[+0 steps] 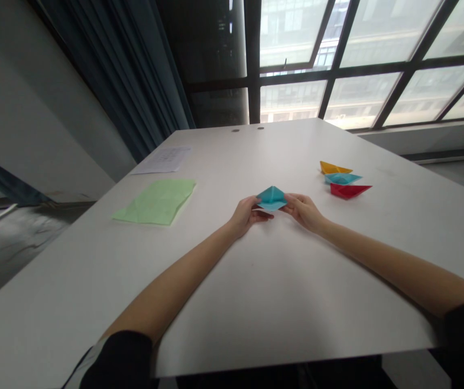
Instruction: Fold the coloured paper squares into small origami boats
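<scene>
A folded blue paper boat (272, 199) is held up just above the white table (256, 302), its peak pointing away from me. My left hand (248, 215) pinches its left corner between thumb and fingers. The right corner sits in the grip of my right hand (301, 209). To the right of my hands stand three finished-looking paper boats in a close row: a yellow paper boat (335, 168), a light blue paper boat (342, 178) and a red paper boat (349, 190).
Green paper sheets (159, 201) lie flat on the table's left side. Behind them is a white printed sheet (166, 160). Two round cable holes are near the far edge. Beyond the table are a dark blue curtain (122, 59) and large windows (296, 97).
</scene>
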{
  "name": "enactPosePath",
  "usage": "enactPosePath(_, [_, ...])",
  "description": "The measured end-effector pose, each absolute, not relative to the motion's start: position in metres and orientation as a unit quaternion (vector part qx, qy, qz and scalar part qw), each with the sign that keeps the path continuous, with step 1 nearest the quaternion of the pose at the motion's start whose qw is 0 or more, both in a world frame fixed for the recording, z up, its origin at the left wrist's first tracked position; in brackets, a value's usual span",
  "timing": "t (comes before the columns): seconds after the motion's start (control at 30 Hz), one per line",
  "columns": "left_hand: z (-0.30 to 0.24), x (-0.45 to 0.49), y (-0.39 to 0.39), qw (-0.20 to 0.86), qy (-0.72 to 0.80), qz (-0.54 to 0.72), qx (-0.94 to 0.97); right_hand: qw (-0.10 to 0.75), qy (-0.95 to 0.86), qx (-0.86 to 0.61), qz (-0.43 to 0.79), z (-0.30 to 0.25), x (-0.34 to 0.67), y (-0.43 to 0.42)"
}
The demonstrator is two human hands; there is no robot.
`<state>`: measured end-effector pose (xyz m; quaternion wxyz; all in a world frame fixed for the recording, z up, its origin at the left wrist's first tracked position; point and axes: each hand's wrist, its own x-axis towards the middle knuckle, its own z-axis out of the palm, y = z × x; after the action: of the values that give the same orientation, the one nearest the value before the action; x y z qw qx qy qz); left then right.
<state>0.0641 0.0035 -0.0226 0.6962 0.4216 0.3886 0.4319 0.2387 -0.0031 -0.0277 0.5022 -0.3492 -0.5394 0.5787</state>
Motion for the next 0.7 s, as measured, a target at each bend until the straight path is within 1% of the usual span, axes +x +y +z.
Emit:
enactPosePath(0.1, [-0.019, 0.061, 0.005, 0.719, 0.382, 0.428, 0.391, 0.506, -0.545, -0.342, 0.575, -0.029, 0.240, -0.002])
enactPosePath(0.17, [-0.018, 0.061, 0.005, 0.715, 0.388, 0.430, 0.392, 0.505, -0.550, -0.348, 0.567, -0.030, 0.241, -0.001])
enactPosePath(0.43, [-0.028, 0.063, 0.005, 0.608, 0.411, 0.440, 0.518, 0.484, -0.611, -0.410, 0.473, -0.036, 0.245, 0.002])
enactPosePath(0.53, [-0.027, 0.064, 0.004, 0.568, 0.427, 0.440, 0.548, 0.478, -0.613, -0.425, 0.463, -0.034, 0.244, 0.000])
enactPosePath(0.7, [-0.026, 0.065, 0.004, 0.525, 0.408, 0.439, 0.604, 0.436, -0.645, -0.437, 0.451, -0.034, 0.243, -0.002])
